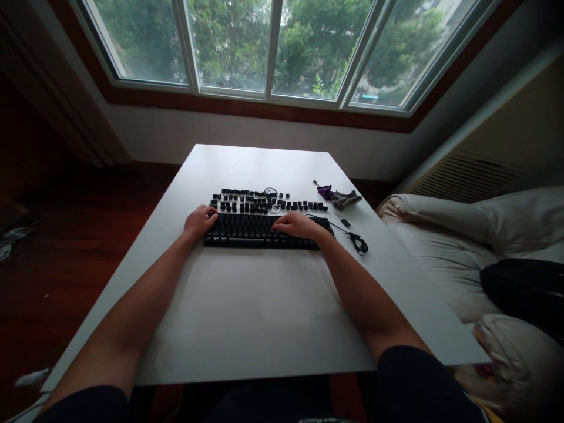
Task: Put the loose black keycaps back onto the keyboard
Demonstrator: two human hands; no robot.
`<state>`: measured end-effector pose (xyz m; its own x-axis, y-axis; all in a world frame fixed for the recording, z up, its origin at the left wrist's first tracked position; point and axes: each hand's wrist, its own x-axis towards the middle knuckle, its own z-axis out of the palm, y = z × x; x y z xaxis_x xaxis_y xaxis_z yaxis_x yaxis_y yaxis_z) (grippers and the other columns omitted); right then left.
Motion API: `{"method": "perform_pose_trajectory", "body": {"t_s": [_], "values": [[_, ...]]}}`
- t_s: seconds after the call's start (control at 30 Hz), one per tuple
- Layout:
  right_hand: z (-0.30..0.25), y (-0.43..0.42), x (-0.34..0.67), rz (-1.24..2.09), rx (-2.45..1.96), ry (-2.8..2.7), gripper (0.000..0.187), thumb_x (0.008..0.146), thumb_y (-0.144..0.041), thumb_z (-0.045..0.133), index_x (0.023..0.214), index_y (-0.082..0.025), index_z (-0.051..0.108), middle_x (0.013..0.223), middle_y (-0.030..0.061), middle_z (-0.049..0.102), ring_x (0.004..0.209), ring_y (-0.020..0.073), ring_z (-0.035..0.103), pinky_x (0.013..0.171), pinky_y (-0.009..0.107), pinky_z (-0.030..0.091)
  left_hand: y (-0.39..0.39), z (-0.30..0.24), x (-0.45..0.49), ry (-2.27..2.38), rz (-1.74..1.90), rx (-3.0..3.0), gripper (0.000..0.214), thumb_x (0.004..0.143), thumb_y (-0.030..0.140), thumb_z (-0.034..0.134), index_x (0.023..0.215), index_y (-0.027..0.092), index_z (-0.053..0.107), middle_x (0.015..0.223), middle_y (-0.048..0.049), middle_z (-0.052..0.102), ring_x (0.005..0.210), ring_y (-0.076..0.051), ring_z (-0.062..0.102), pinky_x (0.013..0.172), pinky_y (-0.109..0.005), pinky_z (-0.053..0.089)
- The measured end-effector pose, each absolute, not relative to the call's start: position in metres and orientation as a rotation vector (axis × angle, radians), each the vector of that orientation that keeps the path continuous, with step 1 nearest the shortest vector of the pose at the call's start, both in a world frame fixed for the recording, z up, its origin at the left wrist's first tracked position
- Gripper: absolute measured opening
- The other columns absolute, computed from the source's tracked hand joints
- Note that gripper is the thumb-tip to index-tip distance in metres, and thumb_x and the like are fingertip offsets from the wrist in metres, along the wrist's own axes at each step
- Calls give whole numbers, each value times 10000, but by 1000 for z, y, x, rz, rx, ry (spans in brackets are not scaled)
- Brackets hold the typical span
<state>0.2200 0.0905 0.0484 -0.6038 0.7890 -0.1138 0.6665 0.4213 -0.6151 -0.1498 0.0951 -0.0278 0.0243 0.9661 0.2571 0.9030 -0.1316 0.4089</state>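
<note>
Keyboard with left hand against its left end, right hand bent over its right half, cannot tell whether either grasps anything, white table beneath, loose keycaps in rows just beyond, coiled black cable to the right

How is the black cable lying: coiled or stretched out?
Mostly coiled: the black cable lies bundled, with one loose stretch toward the keyboard.
</note>
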Motion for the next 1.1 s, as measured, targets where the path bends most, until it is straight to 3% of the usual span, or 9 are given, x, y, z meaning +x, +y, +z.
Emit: {"method": "perform_pose_trajectory", "body": {"t_s": [0.23, 0.47, 0.77, 0.9, 1.0, 1.1], "values": [[47, 91, 220, 928, -1285, -2493, 323, 873, -384, 603, 967, -167, 822, 622, 18, 652, 581, 118, 471, 603, 272, 297, 96, -28, -150, 1979, 736, 2146, 276, 903, 411, 528, 1035, 254, 713, 1050, -43, 645, 885, -204, 625, 785, -323, 468], [44, 91, 221, 1161, -1226, -2509, 348, 867, -416, 602, 1020, -180, 807, 611, 2, 622, 555, 111, 461, 557, 256, 289, 96, -28, -151, 1968, 753, 2137, 276, 898, 411, 533, 1034, 256, 717, 1028, -43, 640, 877, -205, 622, 782, -323, 466], [44, 89, 221, 1086, -1150, -2538, 397, 867, -487, 609, 990, -170, 812, 605, -7, 594, 548, 98, 398, 561, 264, 258, 97, -26, -155, 1951, 728, 2114, 297, 888, 429, 532, 1036, 251, 719, 1028, -42, 648, 876, -197, 618, 815, -317, 478], [49, 89, 225, 1046, -1185, -2547, 374, 874, -460, 586, 947, -173, 814, 549, -27, 531, 530, 95, 364, 562, 269, 246, 98, -17, -167, 1722, 667, 2100, 409, 881, 509, 526, 1133, 238, 698, 1032, -44, 646, 837, -184, 601, 834, -320, 491], [50, 90, 229, 1015, -1231, -2568, 349, 860, -442, 591, 912, -179, 815, 562, -24, 539, 542, 100, 392, 566, 269, 250, 93, -6, -171, 1542, 617, 2103, 591, 843, 595, 564, 1299, 225, 625, 1196, -77, 594, 865, -181, 598, 872, -333, 501], [50, 90, 232, 991, -1230, -2568, 345, 857, -442, 586, 910, -188, 813, 570, -25, 545, 553, 103, 399, 571, 268, 252, 85, 4, -169, 1468, 488, 2133, 707, 784, 634, 627, 1376, 250, 578, 1214, -84, 565, 869, -187, 585, 862, -335, 506]]}}
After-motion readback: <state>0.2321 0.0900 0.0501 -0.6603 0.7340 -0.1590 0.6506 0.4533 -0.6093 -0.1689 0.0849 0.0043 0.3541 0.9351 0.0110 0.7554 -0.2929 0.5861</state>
